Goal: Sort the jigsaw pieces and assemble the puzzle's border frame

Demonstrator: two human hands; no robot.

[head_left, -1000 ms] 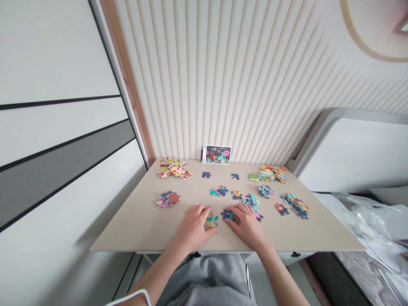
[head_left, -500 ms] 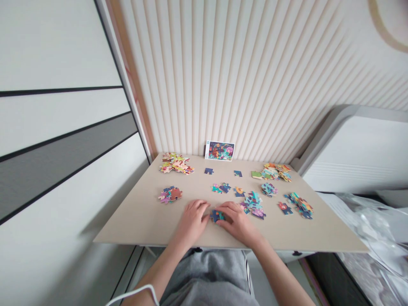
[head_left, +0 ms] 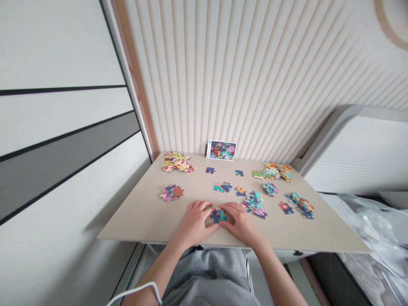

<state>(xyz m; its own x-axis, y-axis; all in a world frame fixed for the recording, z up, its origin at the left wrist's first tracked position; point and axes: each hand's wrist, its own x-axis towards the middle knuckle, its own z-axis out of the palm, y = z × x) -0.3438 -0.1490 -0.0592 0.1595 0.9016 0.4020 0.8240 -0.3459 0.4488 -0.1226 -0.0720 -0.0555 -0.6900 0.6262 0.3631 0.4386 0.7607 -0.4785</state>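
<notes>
Near the table's front edge, a small patch of dark blue and teal puzzle pieces [head_left: 218, 215] lies between my hands. My left hand [head_left: 198, 222] curves round its left side, with index finger at the far edge and thumb at the near edge. From the other side, my right hand [head_left: 237, 219] holds the patch the same way, and the fingertips of both hands almost meet. Just right of that hand is a joined cluster of teal and purple puzzle pieces [head_left: 256, 202]. Whether the patch is fully interlocked is too small to tell.
A picture card [head_left: 221, 150] leans at the back wall. Piles of pieces lie at the back left [head_left: 178, 163], left [head_left: 172, 193], back right [head_left: 276, 171] and right [head_left: 302, 205]. Several loose pieces, among them an orange-and-blue piece [head_left: 240, 191], are in the middle.
My left hand has moved right, its thumb now at the near edge of the patch. My right thumb has drawn toward me, so more of the patch shows. The camera has shifted slightly.
</notes>
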